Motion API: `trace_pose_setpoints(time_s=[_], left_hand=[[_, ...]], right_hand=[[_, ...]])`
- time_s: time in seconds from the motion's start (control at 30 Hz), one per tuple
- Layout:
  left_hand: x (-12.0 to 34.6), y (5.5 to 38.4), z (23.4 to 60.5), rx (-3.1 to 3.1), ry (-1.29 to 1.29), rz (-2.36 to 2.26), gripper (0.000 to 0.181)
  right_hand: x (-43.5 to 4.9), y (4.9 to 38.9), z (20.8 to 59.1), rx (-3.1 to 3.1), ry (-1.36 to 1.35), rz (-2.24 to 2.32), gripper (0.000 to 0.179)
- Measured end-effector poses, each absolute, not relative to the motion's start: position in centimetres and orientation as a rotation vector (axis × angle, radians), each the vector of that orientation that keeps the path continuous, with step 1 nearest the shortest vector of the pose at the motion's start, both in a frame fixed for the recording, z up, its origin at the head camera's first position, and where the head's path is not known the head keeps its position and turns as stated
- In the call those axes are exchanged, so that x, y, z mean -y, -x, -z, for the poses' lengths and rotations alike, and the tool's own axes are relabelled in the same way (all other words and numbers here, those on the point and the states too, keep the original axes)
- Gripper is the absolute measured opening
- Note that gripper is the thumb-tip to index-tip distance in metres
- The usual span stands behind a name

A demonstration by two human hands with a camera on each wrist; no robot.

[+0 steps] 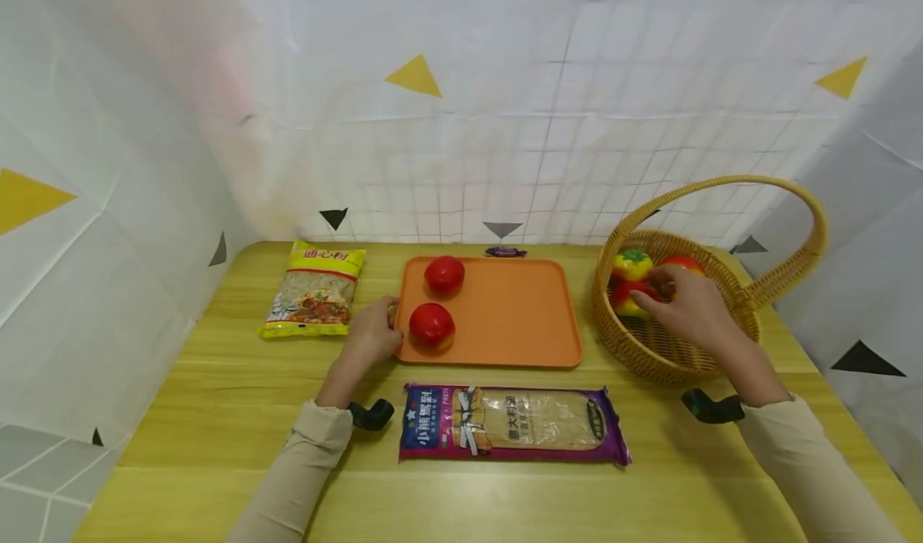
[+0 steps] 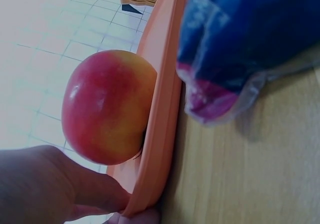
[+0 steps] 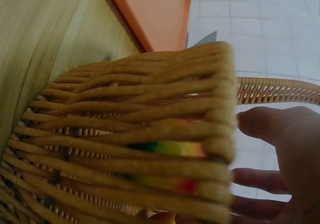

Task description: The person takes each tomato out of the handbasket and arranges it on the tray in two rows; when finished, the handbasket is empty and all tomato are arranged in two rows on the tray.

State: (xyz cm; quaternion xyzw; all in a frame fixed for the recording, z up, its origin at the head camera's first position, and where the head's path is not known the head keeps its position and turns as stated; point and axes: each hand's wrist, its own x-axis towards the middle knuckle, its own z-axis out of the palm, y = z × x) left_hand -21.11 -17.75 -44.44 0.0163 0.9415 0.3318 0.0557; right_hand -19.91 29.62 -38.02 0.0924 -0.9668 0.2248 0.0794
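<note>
My left hand (image 1: 371,335) pinches the left rim of an orange tray (image 1: 512,311), with thumb and fingers on the edge in the left wrist view. Two red apples (image 1: 432,326) lie at the tray's left side, the nearer one showing a yellow patch. My right hand (image 1: 692,303) reaches into a wicker basket (image 1: 609,335), thumb and fingers apart over the fruit. Inside are a yellow fruit with a green top (image 1: 632,265), a red-and-yellow fruit (image 1: 629,300) and a red one (image 1: 683,264). The basket wall hides some fingertips in the right wrist view.
A purple-and-blue pasta packet (image 1: 515,423) lies in front of the tray. Left of the tray is a yellow macaroni bag (image 1: 313,291). Behind it sits a small purple-wrapped piece (image 1: 506,252). The basket's tall handle (image 1: 750,181) arches up over its far side.
</note>
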Motion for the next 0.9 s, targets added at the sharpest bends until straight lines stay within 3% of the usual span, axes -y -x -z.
trace_pose_setpoints(time_s=[0.33,0.9], left_hand=[[17.6,21.1,44.3,-2.86,-0.03,-0.993,0.061],[17.7,21.0,44.5,-2.855,-0.031,-1.022,0.06]], right_hand=[[-29.8,21.4,39.1,2.996,-0.239,-0.666,0.071],[-30.3,22.2,40.5,3.089,-0.218,-0.599,0.083]])
